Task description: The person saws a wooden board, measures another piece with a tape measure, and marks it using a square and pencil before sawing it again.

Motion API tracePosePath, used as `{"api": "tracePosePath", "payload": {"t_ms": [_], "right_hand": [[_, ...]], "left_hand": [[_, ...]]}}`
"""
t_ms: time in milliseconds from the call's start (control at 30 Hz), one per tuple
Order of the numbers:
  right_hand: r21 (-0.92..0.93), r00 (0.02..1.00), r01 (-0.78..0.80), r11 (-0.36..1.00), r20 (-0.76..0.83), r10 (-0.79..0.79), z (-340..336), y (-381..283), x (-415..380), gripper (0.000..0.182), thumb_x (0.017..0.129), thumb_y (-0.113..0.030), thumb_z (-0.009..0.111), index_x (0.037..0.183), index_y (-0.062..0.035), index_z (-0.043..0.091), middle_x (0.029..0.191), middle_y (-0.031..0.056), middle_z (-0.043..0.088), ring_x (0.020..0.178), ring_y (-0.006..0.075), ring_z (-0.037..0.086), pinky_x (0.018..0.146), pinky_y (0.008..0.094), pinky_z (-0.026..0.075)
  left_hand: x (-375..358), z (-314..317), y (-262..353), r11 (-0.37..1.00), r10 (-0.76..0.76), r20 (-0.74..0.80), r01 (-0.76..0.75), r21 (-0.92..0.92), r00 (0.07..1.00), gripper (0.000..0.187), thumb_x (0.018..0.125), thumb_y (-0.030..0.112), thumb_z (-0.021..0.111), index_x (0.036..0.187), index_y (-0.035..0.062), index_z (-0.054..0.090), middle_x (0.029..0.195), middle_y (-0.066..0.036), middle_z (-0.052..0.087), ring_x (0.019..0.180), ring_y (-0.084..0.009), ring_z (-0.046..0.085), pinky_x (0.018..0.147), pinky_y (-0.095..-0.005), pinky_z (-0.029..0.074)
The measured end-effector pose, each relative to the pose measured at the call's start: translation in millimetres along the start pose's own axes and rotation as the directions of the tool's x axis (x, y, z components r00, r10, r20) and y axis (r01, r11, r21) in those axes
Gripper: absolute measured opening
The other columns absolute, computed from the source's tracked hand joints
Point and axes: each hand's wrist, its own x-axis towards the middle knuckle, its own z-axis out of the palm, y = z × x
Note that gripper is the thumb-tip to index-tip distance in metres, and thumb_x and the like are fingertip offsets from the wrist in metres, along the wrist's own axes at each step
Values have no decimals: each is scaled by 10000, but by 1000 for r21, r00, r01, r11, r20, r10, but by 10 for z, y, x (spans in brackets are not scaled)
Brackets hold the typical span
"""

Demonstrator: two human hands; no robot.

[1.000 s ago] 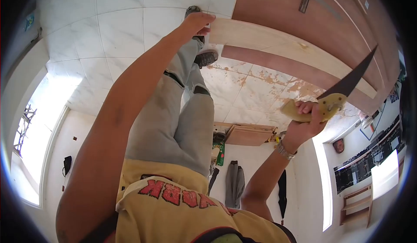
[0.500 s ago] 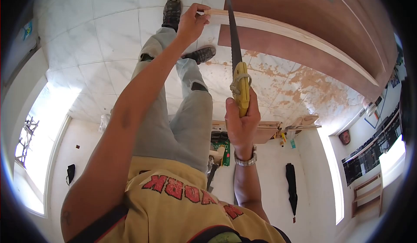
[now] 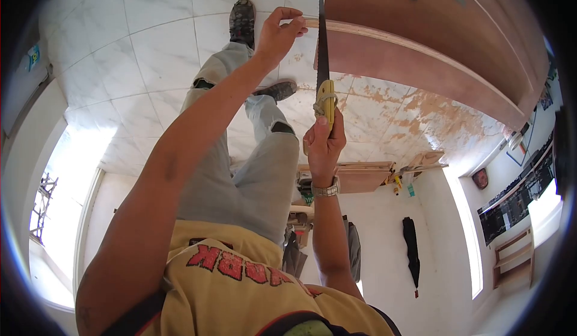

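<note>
My right hand (image 3: 326, 142) is wrapped round the yellow handle of a handsaw (image 3: 324, 98), which has cord tied about it. The saw's long dark toothed blade points away from me and crosses a narrow wooden strip (image 3: 384, 33) close to its near-left end. At that end, my left hand (image 3: 281, 35) is closed on the strip with thumb and fingers, a little left of the blade. Whether the teeth have cut into the wood is hard to make out.
A large brown wooden panel (image 3: 433, 32) lies beyond the strip, and a reddish-brown board (image 3: 372, 59) runs alongside it. Sawdust (image 3: 433, 110) is scattered on the tiled floor (image 3: 159, 53). My shoes (image 3: 242, 23) stand left of the wood. Boards (image 3: 360, 177) lean by the wall behind me.
My right hand and the saw have moved forward, away from my body, and slightly left. My left hand stays at the strip's end. The view has shifted a little.
</note>
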Motion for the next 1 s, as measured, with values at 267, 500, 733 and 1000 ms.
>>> {"api": "tracePosePath", "payload": {"t_ms": [267, 500, 733, 1000], "right_hand": [[-27, 979, 201, 979, 51, -199, -66, 784, 184, 402, 1043, -224, 557, 1359, 24, 554, 764, 0, 601, 586, 29, 473, 516, 221, 399], [-176, 928, 372, 912, 64, -366, -221, 1095, 492, 416, 1042, -260, 570, 1344, 26, 563, 742, 7, 628, 598, 44, 486, 538, 233, 408], [-61, 945, 324, 944, 60, -321, -177, 1342, 506, 449, 1042, -305, 561, 1349, 24, 562, 694, -18, 572, 575, 35, 431, 517, 225, 350], [-102, 923, 385, 917, 53, -382, -155, 1446, 491, 384, 1060, -309, 533, 1264, 12, 586, 703, -47, 504, 555, 17, 405, 491, 198, 360]], "left_hand": [[-62, 29, -196, 967, 184, -152, -151, 205, 971, 278, 941, 240, 738, 1067, -3, 687, 989, -47, 698, 831, -102, 655, 797, -243, 561], [112, 140, -109, 937, 270, -154, -222, 271, 950, 250, 943, 275, 726, 1011, 35, 728, 788, -15, 671, 684, -98, 564, 618, -280, 489], [62, 47, -155, 929, 290, -77, -261, 263, 954, 223, 945, 254, 722, 984, 34, 720, 778, 2, 667, 685, -78, 548, 606, -267, 466], [76, 71, -213, 885, 357, -95, -304, 354, 929, 180, 953, 235, 713, 958, 56, 729, 787, -1, 678, 685, -80, 551, 609, -281, 471]]}}
